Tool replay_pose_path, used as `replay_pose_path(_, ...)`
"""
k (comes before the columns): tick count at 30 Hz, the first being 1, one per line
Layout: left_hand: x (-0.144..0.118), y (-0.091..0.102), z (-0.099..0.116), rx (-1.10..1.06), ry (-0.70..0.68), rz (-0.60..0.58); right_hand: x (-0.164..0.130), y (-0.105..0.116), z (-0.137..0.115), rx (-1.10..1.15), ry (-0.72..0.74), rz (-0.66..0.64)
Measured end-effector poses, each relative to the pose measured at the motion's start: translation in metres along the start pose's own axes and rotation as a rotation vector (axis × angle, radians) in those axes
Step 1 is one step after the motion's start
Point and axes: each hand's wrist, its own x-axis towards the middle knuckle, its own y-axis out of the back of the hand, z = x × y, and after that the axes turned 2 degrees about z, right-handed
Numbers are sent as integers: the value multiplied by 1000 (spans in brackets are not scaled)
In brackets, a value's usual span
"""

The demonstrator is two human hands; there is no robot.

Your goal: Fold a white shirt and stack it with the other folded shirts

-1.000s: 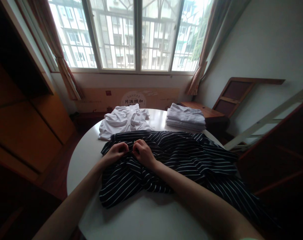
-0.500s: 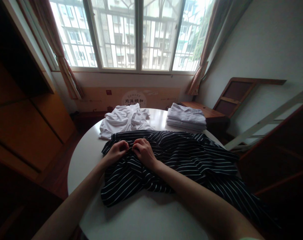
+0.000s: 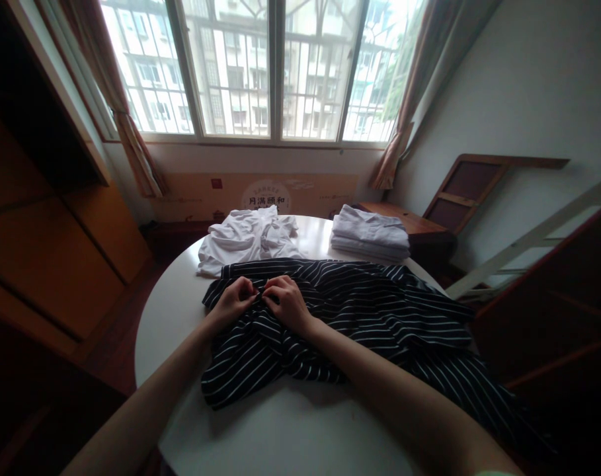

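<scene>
A black shirt-like garment with thin white stripes (image 3: 369, 304) lies spread and wrinkled across the round white table (image 3: 280, 430), its right end hanging over the edge. Near its upper left part, my left hand (image 3: 235, 299) pinches the striped cloth between thumb and fingertips. Just to the right, my right hand (image 3: 286, 303) is bent over the same spot, fingers closed on the cloth. The fingertips of both hands almost meet. Whatever small part of the garment lies between them is too small to make out.
Behind the striped garment lies a crumpled white garment (image 3: 248, 239). To its right is a stack of folded white clothes (image 3: 369, 233). A wooden side table (image 3: 404, 219) stands beyond the table at the right, below the window, and an orange-brown cabinet (image 3: 52, 264) is at the left.
My fingertips have shifted very slightly at the same spot on the striped cloth. The garment and both white piles look unmoved.
</scene>
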Motion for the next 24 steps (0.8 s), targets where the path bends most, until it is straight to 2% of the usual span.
replay_pose_path(14, 2, 1, 4, -24, 50, 3, -1, -2, 1, -25, -22, -24)
replay_pose_path(19, 0, -3, 8, 38, -45, -44, -1, -1, -1, -33, -30, -8)
replay_pose_path(24, -1, -2, 8, 277, -212, 9, 1, -4, 3, -4, -62, 2)
